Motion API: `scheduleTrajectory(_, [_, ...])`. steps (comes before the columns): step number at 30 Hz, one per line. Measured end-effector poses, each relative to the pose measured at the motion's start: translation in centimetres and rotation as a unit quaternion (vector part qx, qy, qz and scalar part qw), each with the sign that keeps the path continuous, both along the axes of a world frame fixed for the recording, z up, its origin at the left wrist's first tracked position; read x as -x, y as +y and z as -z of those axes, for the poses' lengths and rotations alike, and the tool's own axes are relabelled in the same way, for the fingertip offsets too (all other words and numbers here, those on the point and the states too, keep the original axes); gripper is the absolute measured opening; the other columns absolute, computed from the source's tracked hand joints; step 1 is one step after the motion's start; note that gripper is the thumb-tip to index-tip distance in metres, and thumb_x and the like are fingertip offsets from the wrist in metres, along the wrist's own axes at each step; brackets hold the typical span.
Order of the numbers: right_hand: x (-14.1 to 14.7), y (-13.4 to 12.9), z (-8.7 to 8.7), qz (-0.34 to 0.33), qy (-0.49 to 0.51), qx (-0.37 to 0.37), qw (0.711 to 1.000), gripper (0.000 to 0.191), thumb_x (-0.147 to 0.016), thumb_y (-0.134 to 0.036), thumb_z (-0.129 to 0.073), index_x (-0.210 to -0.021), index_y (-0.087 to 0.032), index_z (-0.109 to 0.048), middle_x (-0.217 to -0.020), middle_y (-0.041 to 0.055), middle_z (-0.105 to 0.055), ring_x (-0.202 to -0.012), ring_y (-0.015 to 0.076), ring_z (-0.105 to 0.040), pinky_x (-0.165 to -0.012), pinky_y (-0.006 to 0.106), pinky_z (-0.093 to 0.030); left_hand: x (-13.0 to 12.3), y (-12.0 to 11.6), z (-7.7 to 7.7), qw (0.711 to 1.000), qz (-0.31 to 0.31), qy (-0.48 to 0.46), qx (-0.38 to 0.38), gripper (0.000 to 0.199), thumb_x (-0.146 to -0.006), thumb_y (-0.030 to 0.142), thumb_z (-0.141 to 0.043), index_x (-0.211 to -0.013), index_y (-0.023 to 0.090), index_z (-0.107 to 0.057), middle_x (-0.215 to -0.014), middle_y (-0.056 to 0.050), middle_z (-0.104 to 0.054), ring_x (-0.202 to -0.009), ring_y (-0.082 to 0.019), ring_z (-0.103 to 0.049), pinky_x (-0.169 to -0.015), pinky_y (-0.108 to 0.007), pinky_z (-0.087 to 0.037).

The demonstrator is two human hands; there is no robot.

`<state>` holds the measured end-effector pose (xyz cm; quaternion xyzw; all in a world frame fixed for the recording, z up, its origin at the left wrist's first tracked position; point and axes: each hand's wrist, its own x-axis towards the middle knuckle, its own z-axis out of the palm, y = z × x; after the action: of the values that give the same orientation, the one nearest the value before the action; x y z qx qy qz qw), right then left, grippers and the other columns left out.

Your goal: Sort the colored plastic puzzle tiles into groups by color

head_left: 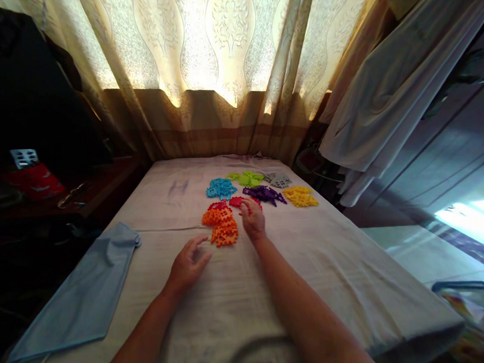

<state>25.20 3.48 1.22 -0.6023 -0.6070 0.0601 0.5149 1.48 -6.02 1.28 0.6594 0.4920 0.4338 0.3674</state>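
Observation:
My right hand [253, 218] reaches forward with curled fingers on a group of red toothed plastic pieces [235, 201], covering part of them. Exactly how many pieces the fingers grip is hidden. To its left, my left hand [189, 263] is open, thumb and fingers apart, with nothing in it. Just beyond its fingertips lies a heap of orange toothed plastic pieces [224, 230], with a few red ones at its far edge. Behind are piles of similar pieces: blue [221, 189], purple [264, 194], lime green [248, 178], grey [277, 180] and yellow [300, 196].
A pale cloth [318, 264] with creases covers the work surface. At the left edge lies a light blue fabric bag [80, 295]. A dark side table holds a red container [35, 181]. Curtains [196, 49] hang behind, and white garments [379, 106] hang at the right.

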Motion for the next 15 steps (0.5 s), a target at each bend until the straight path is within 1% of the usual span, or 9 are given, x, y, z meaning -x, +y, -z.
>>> scheduleTrajectory(1, [-2.3,0.2,-0.2,0.026,-0.005,-0.007,1.0,0.038,-0.092,-0.034,-0.038,-0.104,-0.017,-0.068,-0.12,0.0145,-0.067,-0.116,0.0217,-0.059,-0.105,0.041,-0.043,-0.5,0.0,0.0,0.995,0.016,0.083,-0.059,0.049,-0.076,0.043,-0.072,-0.121,0.025,-0.066,-0.133,-0.013,-0.062,-0.128,-0.032,-0.053,-0.115,-0.053,-0.033])
scheduleTrajectory(2, [-4.7,0.5,-0.3,0.055,-0.011,-0.009,0.998,0.037,-0.09,-0.033,-0.038,-0.102,-0.016,-0.069,-0.117,0.0154,-0.068,-0.114,0.0226,-0.06,-0.105,0.042,-0.042,-1.0,0.1,0.0,0.98,0.038,0.163,-0.111,0.052,-0.078,0.043,-0.07,-0.126,0.026,-0.063,-0.141,-0.013,-0.056,-0.134,-0.033,-0.047,-0.117,-0.056,-0.027])
scheduleTrajectory(3, [-7.2,0.7,-0.3,0.088,-0.017,-0.007,0.996,0.036,-0.088,-0.033,-0.039,-0.1,-0.016,-0.069,-0.113,0.016,-0.069,-0.112,0.0238,-0.06,-0.105,0.044,-0.043,-1.7,0.3,-0.1,0.958,0.062,0.236,-0.15,0.055,-0.08,0.042,-0.068,-0.132,0.027,-0.059,-0.148,-0.014,-0.049,-0.139,-0.034,-0.04,-0.118,-0.059,-0.021])
scheduleTrajectory(5, [-11.8,1.2,0.0,0.151,-0.029,0.007,0.988,0.035,-0.086,-0.032,-0.04,-0.099,-0.016,-0.068,-0.112,0.0171,-0.069,-0.112,0.0258,-0.06,-0.104,0.046,-0.043,-3.2,0.9,-0.3,0.916,0.102,0.34,-0.189,0.061,-0.081,0.042,-0.067,-0.139,0.028,-0.053,-0.156,-0.015,-0.037,-0.145,-0.037,-0.029,-0.117,-0.065,-0.012])
scheduleTrajectory(7, [-15.6,1.8,0.5,0.198,-0.043,0.026,0.979,0.037,-0.084,-0.034,-0.041,-0.101,-0.015,-0.068,-0.113,0.0182,-0.068,-0.111,0.0275,-0.06,-0.102,0.048,-0.043,-4.7,2.3,-0.5,0.891,0.115,0.393,-0.196,0.061,-0.081,0.043,-0.067,-0.14,0.03,-0.053,-0.159,-0.015,-0.032,-0.147,-0.039,-0.024,-0.116,-0.067,-0.006])
scheduleTrajectory(9, [-18.7,2.4,1.0,0.225,-0.061,0.046,0.971,0.039,-0.083,-0.035,-0.042,-0.104,-0.015,-0.068,-0.114,0.0181,-0.068,-0.112,0.0285,-0.059,-0.102,0.049,-0.043,-5.8,4.1,-0.6,0.888,0.1,0.407,-0.19,0.056,-0.083,0.043,-0.065,-0.137,0.032,-0.056,-0.159,-0.014,-0.031,-0.147,-0.039,-0.023,-0.115,-0.068,-0.001])
scheduleTrajectory(11, [-21.3,3.4,1.2,0.24,-0.072,0.065,0.966,0.041,-0.083,-0.038,-0.044,-0.109,-0.016,-0.068,-0.118,0.0175,-0.066,-0.115,0.0293,-0.057,-0.103,0.05,-0.042,-6.2,6.3,-0.7,0.895,0.071,0.404,-0.176,0.05,-0.083,0.041,-0.064,-0.132,0.033,-0.06,-0.159,-0.013,-0.033,-0.147,-0.039,-0.023,-0.114,-0.069,0.0])
scheduleTrajectory(13, [-23.9,4.7,1.0,0.25,-0.069,0.09,0.962,0.046,-0.083,-0.041,-0.046,-0.115,-0.015,-0.066,-0.124,0.018,-0.063,-0.119,0.0307,-0.054,-0.104,0.051,-0.041,-5.9,8.3,-0.6,0.908,0.032,0.388,-0.156,0.044,-0.084,0.041,-0.063,-0.128,0.033,-0.063,-0.157,-0.012,-0.036,-0.146,-0.039,-0.026,-0.114,-0.07,-0.002])
scheduleTrajectory(15, [-26.3,6.3,0.7,0.254,-0.063,0.125,0.957,0.053,-0.083,-0.041,-0.047,-0.122,-0.011,-0.064,-0.128,0.0211,-0.061,-0.125,0.0324,-0.051,-0.106,0.051,-0.04,-5.2,9.7,-0.4,0.924,-0.005,0.356,-0.143,0.043,-0.083,0.043,-0.063,-0.125,0.032,-0.065,-0.155,-0.012,-0.04,-0.144,-0.039,-0.03,-0.115,-0.067,-0.007])
